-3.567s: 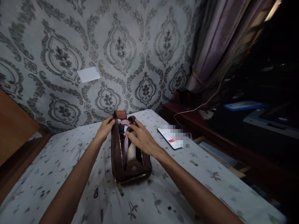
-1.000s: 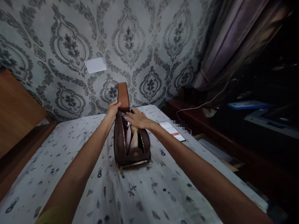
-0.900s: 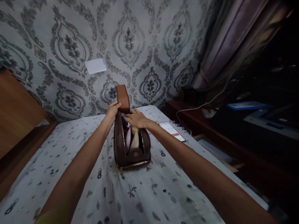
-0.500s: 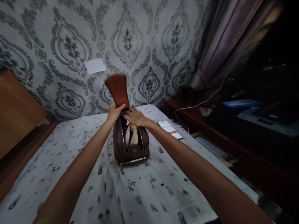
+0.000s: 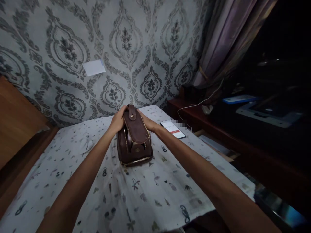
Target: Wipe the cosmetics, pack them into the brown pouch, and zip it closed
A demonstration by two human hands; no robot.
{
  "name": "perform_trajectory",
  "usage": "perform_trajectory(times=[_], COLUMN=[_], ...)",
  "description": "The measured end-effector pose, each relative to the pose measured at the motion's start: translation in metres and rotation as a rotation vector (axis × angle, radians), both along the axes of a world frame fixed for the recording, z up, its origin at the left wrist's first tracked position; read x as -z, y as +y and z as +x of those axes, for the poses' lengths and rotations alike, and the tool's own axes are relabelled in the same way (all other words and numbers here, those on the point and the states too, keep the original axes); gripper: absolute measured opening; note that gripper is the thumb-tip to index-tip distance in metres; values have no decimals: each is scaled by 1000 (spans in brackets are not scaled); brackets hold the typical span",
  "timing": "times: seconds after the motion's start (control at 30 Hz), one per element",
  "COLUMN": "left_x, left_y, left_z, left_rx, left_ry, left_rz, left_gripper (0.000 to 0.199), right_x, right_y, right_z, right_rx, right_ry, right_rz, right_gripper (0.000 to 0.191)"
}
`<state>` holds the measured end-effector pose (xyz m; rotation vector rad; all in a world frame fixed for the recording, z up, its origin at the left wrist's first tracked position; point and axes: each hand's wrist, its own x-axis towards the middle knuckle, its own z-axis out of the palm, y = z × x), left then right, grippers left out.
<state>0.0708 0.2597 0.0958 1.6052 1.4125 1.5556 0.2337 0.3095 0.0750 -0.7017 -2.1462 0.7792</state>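
A dark brown leather bag (image 5: 127, 149) with gold zips stands on the patterned cloth. Its flap (image 5: 138, 129) lies forward over the top opening, covering what is inside. A short strap with a gold stud (image 5: 131, 113) shows at the flap's far end. My left hand (image 5: 118, 120) is closed round the far left corner, its fingertips hidden behind the bag. On the far right side my right hand (image 5: 146, 122) holds the bag near the flap's zip edge, most of its fingers out of sight.
A phone (image 5: 173, 128) with a lit screen lies right of the bag. The printed white cloth (image 5: 97, 191) covers the table. Beyond stands a patterned wall with a white card (image 5: 94, 67). A white cable (image 5: 201, 103) runs over a dark red ledge at right; a wooden panel (image 5: 19, 119) stands left.
The flap, upright before with its orange-brown inside showing, has come down toward me over the opening. Both hands have shifted to the bag's far sides; the tubes inside are now covered.
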Motion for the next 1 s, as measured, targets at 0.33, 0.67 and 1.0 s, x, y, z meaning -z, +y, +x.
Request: perform_trajectory(times=[0.33, 0.67, 1.0], left_x=[-5, 34, 37], left_y=[-49, -69, -75], left_z=[9, 9, 6], left_rx=[178, -6, -44], left_ry=[265, 336, 444], left_rz=[88, 195, 195], left_gripper=[35, 39, 43], right_x=[12, 37, 45], right_y=[-16, -76, -82], right_z=[9, 23, 23], right_rx=[-57, 87, 119], right_ry=[90, 94, 109], right_rz=[-97, 95, 141], right_gripper=[48, 65, 73])
